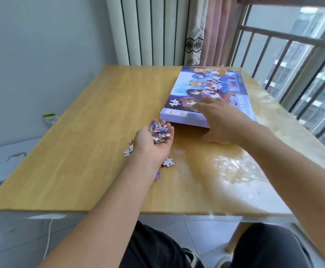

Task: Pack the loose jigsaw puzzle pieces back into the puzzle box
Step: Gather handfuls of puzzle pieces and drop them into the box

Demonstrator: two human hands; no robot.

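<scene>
- One puzzle box [206, 93] lying flat on the far right part of the wooden table [92, 132], printed picture side up, near end facing the person.
- One left hand [153, 141] turned palm up just short of that near end, fingers cupping a heap of jigsaw pieces [159, 131], too many and too tangled for counting.
- One right hand [218, 120] reaching onto the near part of the box top, blurred; fingers looking fairly straight, thumb dropping beside the near end, so appearing spread rather than clamped, though not certain through the blur.
- Possibly one small pale piece at the right fingertips [193, 104]; too smeared for telling it from the print.
- Roughly three small clusters of stray pieces [168, 162] lying on the table around and under the left wrist: one to its left, one just right of it, one bluish piece nearer the person.
- Judging the step: opening or steadying the box for tipping the handful in.
- Doing it well: keeping the cupped palm level, bringing it right over the opening before tilting, pouring slowly.
- Holding the box firmly against sliding on the glossy top.
- Leaving the strays for a later sweep.
</scene>
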